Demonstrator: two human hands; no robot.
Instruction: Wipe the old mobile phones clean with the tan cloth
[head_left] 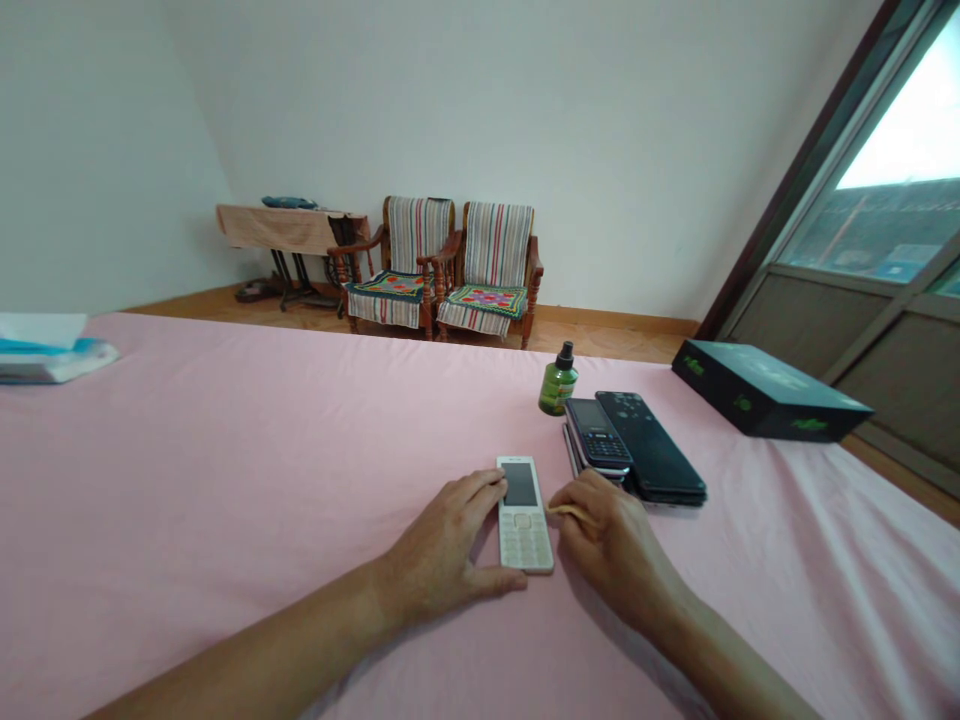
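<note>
A white keypad phone (525, 522) lies face up on the pink cloth, its dark screen at the far end. My left hand (444, 535) braces it, fingertips on the upper left edge and thumb along the bottom edge. Just right of the phone, my right hand (609, 532) is closed on a small, thin tan piece (576, 514); its tip comes close to the phone's right side. I cannot make out what this piece is. Beyond the right hand, a dark keypad phone (598, 435) rests on top of other phones.
Beside the stack lie large black phones or cases (651, 445). A green spray bottle (558, 380) stands behind them, and a black box (765, 390) sits at the far right. A white-and-blue packet (56, 358) is at the far left. Two wooden chairs (420, 235) stand beyond the pink-covered surface (262, 470).
</note>
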